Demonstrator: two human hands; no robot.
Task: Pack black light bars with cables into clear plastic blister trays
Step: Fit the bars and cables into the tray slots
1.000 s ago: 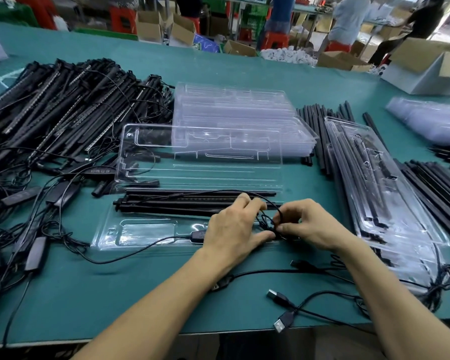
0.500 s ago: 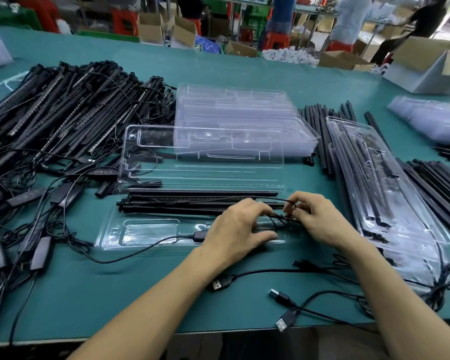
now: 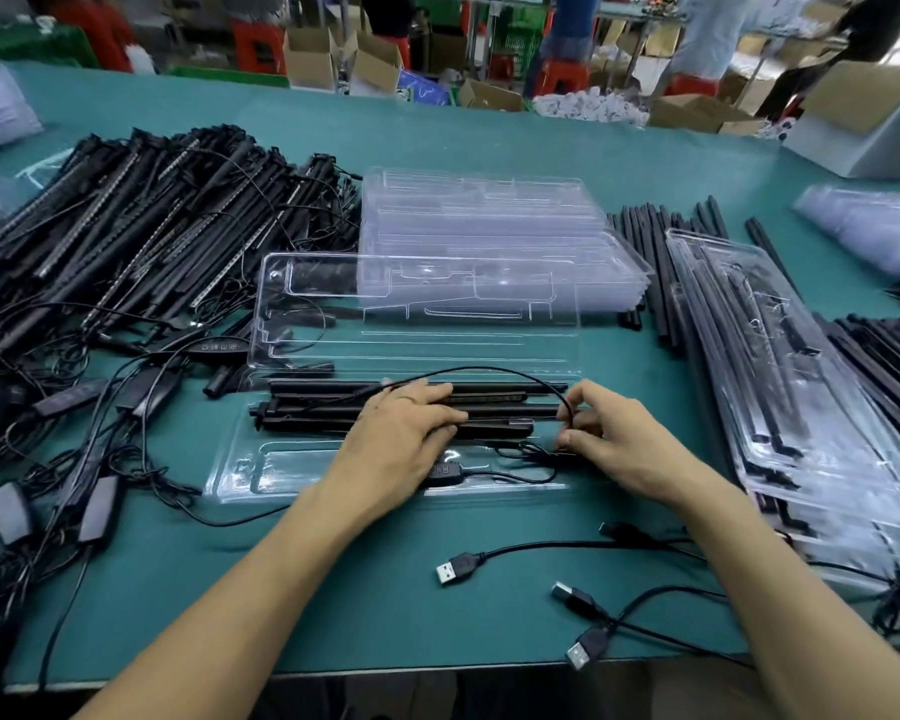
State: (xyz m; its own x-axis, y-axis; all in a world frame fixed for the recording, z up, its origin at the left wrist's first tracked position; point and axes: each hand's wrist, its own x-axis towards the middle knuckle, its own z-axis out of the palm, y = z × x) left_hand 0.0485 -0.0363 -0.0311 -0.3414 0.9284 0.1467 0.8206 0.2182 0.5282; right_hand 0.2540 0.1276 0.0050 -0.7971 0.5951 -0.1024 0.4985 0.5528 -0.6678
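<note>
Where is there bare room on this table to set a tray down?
Bare mat lies at the front edge between the cable tangle and the USB plugs, and beyond the tray stack. Left and right sides are crowded.

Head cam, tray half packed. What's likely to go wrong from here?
1. The cable loop arches above the light bars, pinched only by the right hand; the open lid may trap it on closing.
2. The left hand presses flat on the light bars; releasing might let them lift out of the blister tray.
3. USB plugs beside the right forearm could snag.
</note>
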